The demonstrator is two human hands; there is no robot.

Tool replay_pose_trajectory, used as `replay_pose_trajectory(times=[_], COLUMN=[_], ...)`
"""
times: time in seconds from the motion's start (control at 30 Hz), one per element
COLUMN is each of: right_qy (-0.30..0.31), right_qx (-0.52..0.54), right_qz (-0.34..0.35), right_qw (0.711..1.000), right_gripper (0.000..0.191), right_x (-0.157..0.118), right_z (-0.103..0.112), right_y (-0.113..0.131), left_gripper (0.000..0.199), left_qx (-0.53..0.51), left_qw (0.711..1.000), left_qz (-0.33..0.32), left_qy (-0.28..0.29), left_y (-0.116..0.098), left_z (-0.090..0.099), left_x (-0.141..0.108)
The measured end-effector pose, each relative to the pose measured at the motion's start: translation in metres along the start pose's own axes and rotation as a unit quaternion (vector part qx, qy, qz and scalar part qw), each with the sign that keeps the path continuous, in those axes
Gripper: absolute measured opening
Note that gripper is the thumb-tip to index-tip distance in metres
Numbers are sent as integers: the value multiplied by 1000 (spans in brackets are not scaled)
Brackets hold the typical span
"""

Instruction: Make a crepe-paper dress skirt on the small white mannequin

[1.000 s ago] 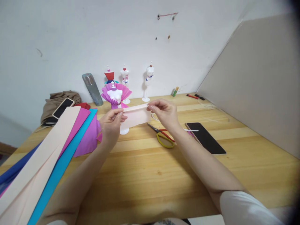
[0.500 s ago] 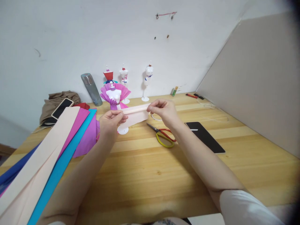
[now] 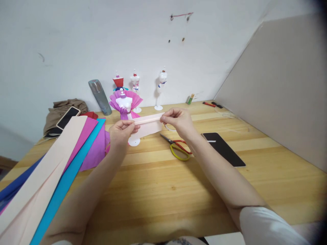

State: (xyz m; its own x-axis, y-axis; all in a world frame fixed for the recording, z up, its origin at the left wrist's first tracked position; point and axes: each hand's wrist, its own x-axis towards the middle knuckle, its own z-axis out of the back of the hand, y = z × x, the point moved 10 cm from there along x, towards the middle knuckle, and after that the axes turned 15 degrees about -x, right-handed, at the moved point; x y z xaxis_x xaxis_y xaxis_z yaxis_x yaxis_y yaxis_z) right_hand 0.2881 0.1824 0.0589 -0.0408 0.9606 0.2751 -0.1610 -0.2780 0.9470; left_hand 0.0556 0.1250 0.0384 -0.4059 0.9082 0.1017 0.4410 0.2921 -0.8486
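Observation:
A small piece of pale pink crepe paper (image 3: 147,127) is stretched between my two hands above the table, with a fold running along its upper part. My left hand (image 3: 121,131) pinches its left end between thumb and fingers. At the right end, my right hand (image 3: 178,119) grips the upper corner the same way. Just behind the paper stands a mini mannequin (image 3: 124,102) dressed in purple and pink crepe paper; the piece covers part of its stand. Scissors (image 3: 176,146) with red and yellow handles lie below my right hand.
Folded crepe paper strips (image 3: 63,146) spread across the left side. Behind are a steel flask (image 3: 100,97), a phone (image 3: 68,118) on brown cloth, and several small mannequins, one standing apart (image 3: 160,86). A black tablet (image 3: 223,149) lies at right; a glue stick (image 3: 190,99) stands near the wall.
Almost nothing differs. Both hands keep their pinch on the pale pink paper, which has shifted very slightly to the right.

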Motion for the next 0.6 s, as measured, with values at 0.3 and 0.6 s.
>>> replay_pose_trajectory(times=[0.3,0.6], right_qy=[-13,-8], right_qx=[-13,-28], right_qz=[18,41], right_qw=[1000,999], right_gripper=[15,15], right_x=[0,1], right_z=[2,6], right_y=[4,9], left_gripper=[21,21], left_qx=[-4,-11], left_qw=[1000,1000], left_qz=[-21,2], left_qy=[12,18], left_y=[-2,-3], left_z=[-2,-6], left_x=[-1,-6])
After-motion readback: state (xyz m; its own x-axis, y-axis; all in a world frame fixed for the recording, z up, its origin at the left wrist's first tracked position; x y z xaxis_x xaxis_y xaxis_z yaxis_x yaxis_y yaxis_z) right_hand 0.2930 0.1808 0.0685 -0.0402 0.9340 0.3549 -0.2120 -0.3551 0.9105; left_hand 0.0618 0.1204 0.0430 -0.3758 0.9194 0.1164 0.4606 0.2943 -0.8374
